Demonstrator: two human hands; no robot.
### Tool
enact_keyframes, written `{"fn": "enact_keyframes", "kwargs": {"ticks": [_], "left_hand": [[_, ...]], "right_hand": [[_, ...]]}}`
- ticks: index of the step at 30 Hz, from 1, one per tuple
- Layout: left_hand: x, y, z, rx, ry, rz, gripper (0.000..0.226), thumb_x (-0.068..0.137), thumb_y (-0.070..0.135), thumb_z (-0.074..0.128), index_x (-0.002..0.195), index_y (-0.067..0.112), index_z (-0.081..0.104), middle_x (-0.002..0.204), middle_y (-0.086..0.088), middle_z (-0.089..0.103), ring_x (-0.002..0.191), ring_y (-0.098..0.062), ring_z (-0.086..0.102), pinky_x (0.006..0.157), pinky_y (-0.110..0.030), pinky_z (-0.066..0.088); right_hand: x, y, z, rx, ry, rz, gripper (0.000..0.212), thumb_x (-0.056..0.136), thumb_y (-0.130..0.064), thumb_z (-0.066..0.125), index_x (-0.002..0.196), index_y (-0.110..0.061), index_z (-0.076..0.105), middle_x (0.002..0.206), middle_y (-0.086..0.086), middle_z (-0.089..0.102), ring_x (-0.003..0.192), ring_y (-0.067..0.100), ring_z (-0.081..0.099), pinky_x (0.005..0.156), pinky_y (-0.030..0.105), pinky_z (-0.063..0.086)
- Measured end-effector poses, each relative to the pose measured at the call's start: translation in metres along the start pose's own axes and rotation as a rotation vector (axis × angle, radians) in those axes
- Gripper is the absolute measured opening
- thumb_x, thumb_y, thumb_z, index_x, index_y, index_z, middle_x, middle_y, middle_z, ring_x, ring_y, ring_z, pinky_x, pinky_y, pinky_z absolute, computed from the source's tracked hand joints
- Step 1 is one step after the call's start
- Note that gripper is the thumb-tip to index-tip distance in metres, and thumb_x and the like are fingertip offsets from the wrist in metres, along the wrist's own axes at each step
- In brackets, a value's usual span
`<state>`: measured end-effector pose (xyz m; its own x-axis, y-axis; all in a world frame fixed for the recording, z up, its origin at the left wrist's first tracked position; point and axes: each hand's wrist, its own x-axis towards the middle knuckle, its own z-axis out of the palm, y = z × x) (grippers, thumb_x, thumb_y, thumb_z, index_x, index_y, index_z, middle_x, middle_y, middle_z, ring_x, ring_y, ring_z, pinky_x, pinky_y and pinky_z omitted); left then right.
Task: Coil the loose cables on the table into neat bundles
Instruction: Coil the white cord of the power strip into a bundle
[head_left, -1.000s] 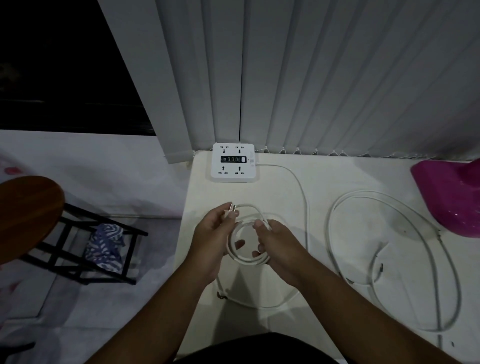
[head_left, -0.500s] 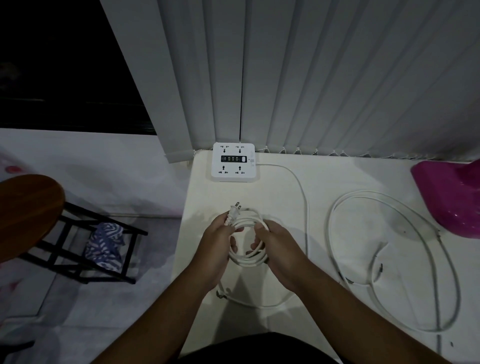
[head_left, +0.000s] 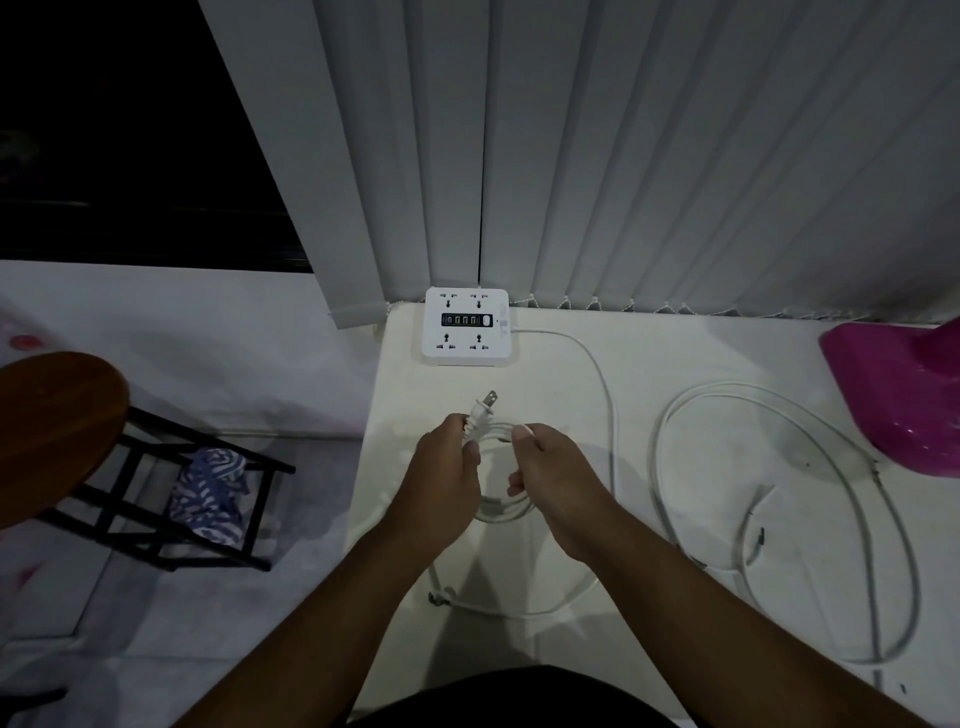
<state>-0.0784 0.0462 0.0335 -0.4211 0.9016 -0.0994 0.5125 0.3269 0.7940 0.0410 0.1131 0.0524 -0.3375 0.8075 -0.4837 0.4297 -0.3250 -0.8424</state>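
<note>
White cable (head_left: 501, 512) coiled, plug (head_left: 484, 409) up; second white cable (head_left: 727, 387) sprawled loose, possibly tangled.

Both forearms are stretched forward; the left hand (head_left: 447, 483) and right hand (head_left: 558, 475) are held close together (fingers (head_left: 517, 486) curled), each gripping the white cable coil (head_left: 500, 512).

cable (head_left: 501, 512): smooth white plastic sheath
prongs (head_left: 491, 399): bare metal
power strip (head_left: 466, 348): smooth white plastic, faint sheen
table (head_left: 649, 364): matt, lightly marked
stool seat (head_left: 52, 431): brown wood, soft sheen
cloth (head_left: 210, 493): soft striped fabric
pink object (head_left: 904, 395): glossy plastic
blinds (head_left: 623, 156): matt, smooth
</note>
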Motion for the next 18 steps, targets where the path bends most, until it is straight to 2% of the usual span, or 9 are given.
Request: {"fn": "enact_keyframes", "kwargs": {"ticks": [3, 4, 7, 8, 10, 12, 14, 16, 18], "left_hand": [[0.002, 0.000, 0.003, 0.236, 0.100, 0.101, 0.004, 0.101, 0.017, 0.050, 0.100, 0.013, 0.050, 0.102, 0.000, 0.044, 0.097, -0.021, 0.043, 0.077, -0.028, 0.031], [0.003, 0.000, 0.002, 0.258, 0.131, 0.109, 0.010, 0.100, 0.021, 0.053, 0.104, 0.011, 0.052, 0.106, 0.001, 0.042, 0.101, -0.021, 0.042, 0.082, -0.031, 0.032], [0.009, -0.003, -0.006, 0.008, 0.034, 0.029, 0.039, 0.093, 0.035, 0.062, 0.124, 0.020, 0.045, 0.114, 0.008, 0.054, 0.104, -0.013, 0.054, 0.087, -0.030, 0.040], [0.011, -0.001, -0.010, -0.131, -0.042, -0.051, 0.048, 0.089, 0.040, 0.065, 0.129, 0.025, 0.042, 0.115, 0.011, 0.061, 0.102, -0.007, 0.060, 0.086, -0.027, 0.044], [0.015, 0.000, -0.016, -0.276, -0.163, -0.183, 0.050, 0.083, 0.047, 0.066, 0.127, 0.031, 0.048, 0.110, 0.013, 0.069, 0.093, 0.001, 0.067, 0.083, -0.025, 0.050], [0.018, 0.000, -0.017, -0.338, -0.215, -0.260, 0.039, 0.080, 0.045, 0.066, 0.116, 0.032, 0.060, 0.104, 0.008, 0.073, 0.092, -0.004, 0.070, 0.083, -0.029, 0.052], [0.018, 0.002, -0.018, -0.466, -0.200, -0.311, 0.029, 0.081, 0.033, 0.066, 0.110, 0.032, 0.063, 0.102, 0.000, 0.074, 0.094, -0.013, 0.071, 0.076, -0.029, 0.051], [0.018, 0.002, -0.021, -0.537, -0.193, -0.338, 0.031, 0.081, 0.027, 0.063, 0.111, 0.034, 0.061, 0.102, -0.003, 0.074, 0.093, -0.017, 0.073, 0.070, -0.028, 0.051], [0.019, 0.006, -0.023, -0.546, -0.229, -0.334, 0.037, 0.079, 0.023, 0.058, 0.115, 0.033, 0.058, 0.097, -0.002, 0.075, 0.087, -0.016, 0.075, 0.067, -0.028, 0.052]], "right_hand": [[0.001, -0.002, 0.000, -0.070, 0.035, -0.033, 0.031, 0.108, -0.035, 0.033, 0.112, -0.019, 0.059, 0.094, 0.000, 0.062, 0.076, 0.012, 0.060, 0.057, 0.018, 0.049], [0.002, -0.002, -0.002, -0.068, 0.041, -0.044, 0.031, 0.108, -0.035, 0.034, 0.112, -0.018, 0.059, 0.094, 0.000, 0.062, 0.076, 0.013, 0.059, 0.061, 0.022, 0.050], [0.005, -0.005, -0.007, 0.063, 0.006, -0.044, 0.030, 0.108, -0.033, 0.038, 0.107, -0.016, 0.063, 0.088, 0.000, 0.062, 0.070, 0.013, 0.056, 0.066, 0.029, 0.049], [0.006, -0.006, -0.009, 0.111, 0.000, -0.041, 0.029, 0.108, -0.032, 0.039, 0.102, -0.017, 0.063, 0.083, 0.000, 0.060, 0.068, 0.013, 0.055, 0.068, 0.031, 0.048], [0.007, -0.007, -0.010, 0.202, 0.001, -0.028, 0.029, 0.107, -0.031, 0.040, 0.090, -0.020, 0.060, 0.076, 0.001, 0.056, 0.064, 0.015, 0.054, 0.072, 0.035, 0.047], [0.007, -0.007, -0.010, 0.254, 0.022, -0.018, 0.029, 0.107, -0.031, 0.040, 0.087, -0.021, 0.058, 0.073, 0.001, 0.054, 0.061, 0.014, 0.054, 0.073, 0.033, 0.047], [0.007, -0.007, -0.009, 0.155, 0.055, -0.026, 0.028, 0.107, -0.033, 0.039, 0.091, -0.021, 0.059, 0.074, 0.000, 0.056, 0.061, 0.012, 0.056, 0.065, 0.024, 0.047], [0.006, -0.005, -0.008, 0.093, 0.061, -0.028, 0.027, 0.107, -0.035, 0.038, 0.095, -0.022, 0.059, 0.076, 0.000, 0.057, 0.062, 0.012, 0.057, 0.062, 0.024, 0.045], [0.005, -0.002, -0.006, 0.145, 0.048, -0.020, 0.028, 0.107, -0.033, 0.038, 0.088, -0.023, 0.056, 0.073, 0.000, 0.055, 0.061, 0.013, 0.056, 0.064, 0.027, 0.044]]}}
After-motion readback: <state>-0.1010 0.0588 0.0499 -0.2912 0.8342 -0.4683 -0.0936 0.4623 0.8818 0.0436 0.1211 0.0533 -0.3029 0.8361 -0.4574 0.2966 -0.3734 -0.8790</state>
